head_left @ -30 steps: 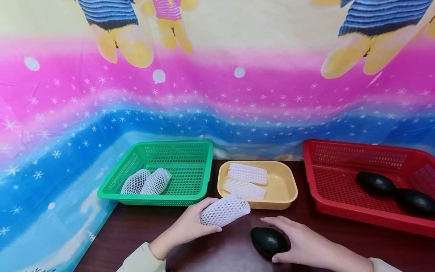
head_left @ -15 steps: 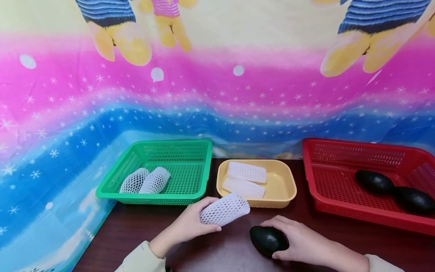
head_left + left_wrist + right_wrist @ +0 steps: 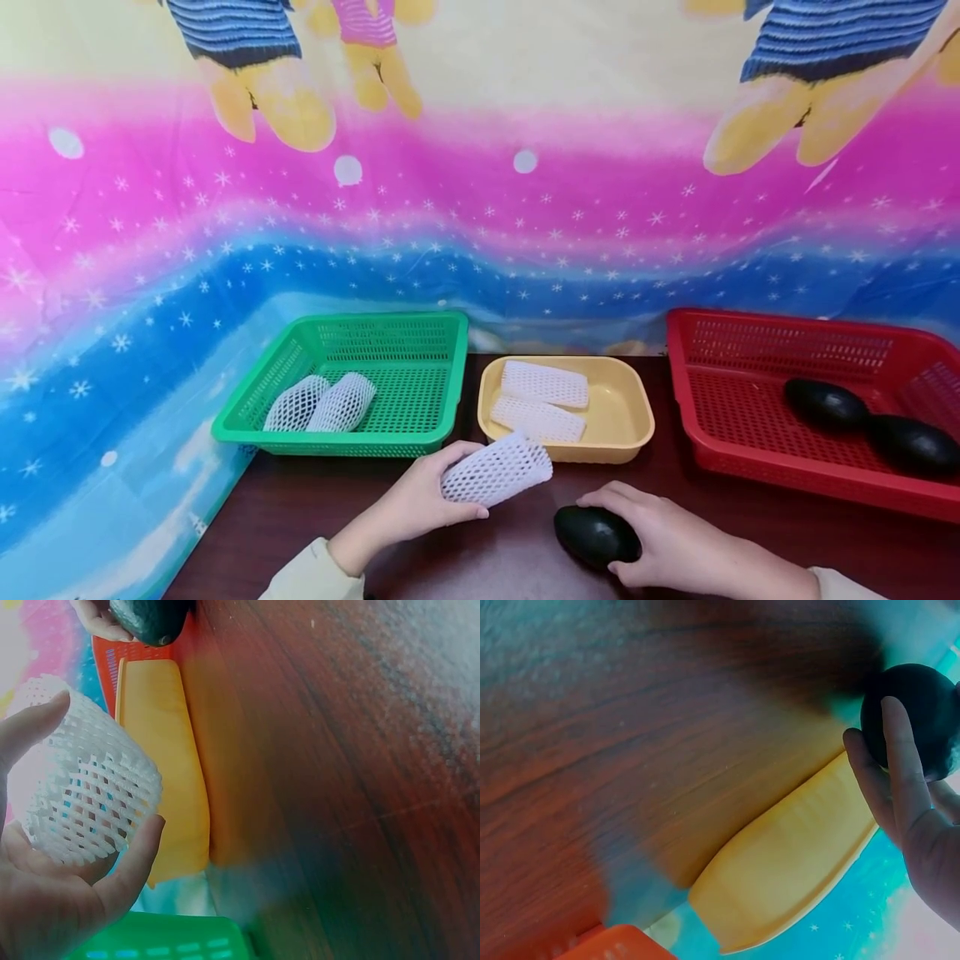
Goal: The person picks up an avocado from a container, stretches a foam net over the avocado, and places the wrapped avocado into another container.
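Note:
My left hand [image 3: 416, 504] holds a white foam net sleeve [image 3: 498, 469] between thumb and fingers, tilted above the table. In the left wrist view the sleeve [image 3: 97, 799] bulges as a hollow tube, its mesh holes showing through. To the right, my right hand [image 3: 671, 537] grips a dark, smooth avocado [image 3: 592, 533], thumb on the near side and fingers over the far side. The right wrist view has this avocado [image 3: 911, 712] against the fingers; whether it touches the table, I cannot tell. The sleeve and the avocado are apart.
Behind the hands, a yellow tray [image 3: 626, 408] holds two flat foam net sleeves [image 3: 546, 383]. A green basket [image 3: 416, 392] at left contains two net-covered fruits [image 3: 343, 402]. A red basket [image 3: 720, 392] at right has two bare avocados [image 3: 828, 404]. A printed cloth [image 3: 480, 208] hangs behind.
The right hand's fingers have closed from a wider spread around the avocado and now grip it. The left hand and its foam net sleeve stay almost still.

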`<state>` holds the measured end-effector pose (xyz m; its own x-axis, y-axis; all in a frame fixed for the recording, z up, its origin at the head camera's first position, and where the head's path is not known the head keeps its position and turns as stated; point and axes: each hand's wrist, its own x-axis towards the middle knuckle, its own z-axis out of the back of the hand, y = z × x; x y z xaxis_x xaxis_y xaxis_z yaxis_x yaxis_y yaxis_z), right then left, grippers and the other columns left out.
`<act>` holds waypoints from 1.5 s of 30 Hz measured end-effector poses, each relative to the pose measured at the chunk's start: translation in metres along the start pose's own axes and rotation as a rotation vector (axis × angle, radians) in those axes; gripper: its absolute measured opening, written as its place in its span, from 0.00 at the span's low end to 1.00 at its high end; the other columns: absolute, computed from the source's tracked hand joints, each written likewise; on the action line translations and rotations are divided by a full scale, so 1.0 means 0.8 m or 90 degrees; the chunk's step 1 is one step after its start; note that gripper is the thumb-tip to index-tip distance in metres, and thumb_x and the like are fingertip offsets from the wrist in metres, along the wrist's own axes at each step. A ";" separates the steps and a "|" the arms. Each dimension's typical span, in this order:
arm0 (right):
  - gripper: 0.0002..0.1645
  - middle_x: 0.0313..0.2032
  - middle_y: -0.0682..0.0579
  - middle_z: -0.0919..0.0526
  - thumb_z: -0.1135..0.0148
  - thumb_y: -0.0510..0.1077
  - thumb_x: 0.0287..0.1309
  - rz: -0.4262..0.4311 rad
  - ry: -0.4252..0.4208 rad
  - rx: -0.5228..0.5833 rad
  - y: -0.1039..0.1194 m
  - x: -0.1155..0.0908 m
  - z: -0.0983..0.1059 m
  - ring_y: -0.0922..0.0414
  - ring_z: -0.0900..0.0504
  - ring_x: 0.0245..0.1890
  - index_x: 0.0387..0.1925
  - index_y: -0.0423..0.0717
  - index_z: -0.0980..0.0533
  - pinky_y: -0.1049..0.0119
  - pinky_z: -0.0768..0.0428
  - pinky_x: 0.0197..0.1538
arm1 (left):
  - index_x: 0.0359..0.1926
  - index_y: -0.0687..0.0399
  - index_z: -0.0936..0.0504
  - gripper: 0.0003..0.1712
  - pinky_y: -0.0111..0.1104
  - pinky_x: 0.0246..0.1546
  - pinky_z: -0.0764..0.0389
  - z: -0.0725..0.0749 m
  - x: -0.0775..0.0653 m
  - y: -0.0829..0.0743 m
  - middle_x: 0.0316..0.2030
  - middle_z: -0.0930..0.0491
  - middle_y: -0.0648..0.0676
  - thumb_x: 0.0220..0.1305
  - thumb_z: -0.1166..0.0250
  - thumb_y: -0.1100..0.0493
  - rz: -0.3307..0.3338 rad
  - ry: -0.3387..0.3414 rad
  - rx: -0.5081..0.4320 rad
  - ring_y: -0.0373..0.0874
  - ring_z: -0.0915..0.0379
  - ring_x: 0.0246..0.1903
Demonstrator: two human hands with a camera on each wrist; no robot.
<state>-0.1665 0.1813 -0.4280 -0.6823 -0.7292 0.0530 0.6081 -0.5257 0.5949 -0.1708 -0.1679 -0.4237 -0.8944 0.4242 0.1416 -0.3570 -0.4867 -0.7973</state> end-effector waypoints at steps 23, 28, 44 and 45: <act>0.38 0.55 0.59 0.24 0.22 0.45 0.53 0.038 -0.077 -0.034 0.009 -0.007 0.038 0.63 0.24 0.47 0.64 0.62 0.27 0.68 0.20 0.39 | 0.62 0.46 0.22 0.36 0.36 0.51 0.22 0.002 0.003 0.002 0.50 0.18 0.45 0.51 0.19 0.60 -0.038 0.017 0.031 0.39 0.24 0.47; 0.40 0.54 0.58 0.24 0.21 0.43 0.52 0.043 -0.101 -0.027 0.013 -0.007 0.045 0.63 0.25 0.44 0.65 0.64 0.28 0.68 0.21 0.35 | 0.62 0.46 0.21 0.36 0.36 0.51 0.22 0.002 0.002 0.001 0.50 0.18 0.45 0.51 0.19 0.58 -0.036 0.023 0.032 0.39 0.24 0.47; 0.43 0.55 0.64 0.23 0.20 0.41 0.49 0.074 -0.144 -0.052 0.027 0.004 0.054 0.64 0.24 0.47 0.65 0.65 0.28 0.68 0.19 0.39 | 0.62 0.45 0.21 0.34 0.35 0.53 0.23 -0.001 0.002 0.006 0.51 0.18 0.45 0.53 0.20 0.57 -0.060 0.053 0.032 0.38 0.24 0.48; 0.43 0.55 0.64 0.23 0.20 0.41 0.49 0.074 -0.142 -0.045 0.027 0.005 0.054 0.64 0.24 0.46 0.65 0.65 0.28 0.68 0.19 0.39 | 0.62 0.45 0.21 0.34 0.35 0.53 0.23 -0.001 0.002 0.006 0.51 0.18 0.45 0.53 0.20 0.57 -0.060 0.054 0.032 0.38 0.24 0.48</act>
<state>-0.1733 0.1862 -0.3801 -0.6733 -0.6766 0.2980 0.7098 -0.4788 0.5167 -0.1740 -0.1688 -0.4278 -0.8315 0.5312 0.1626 -0.4529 -0.4785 -0.7523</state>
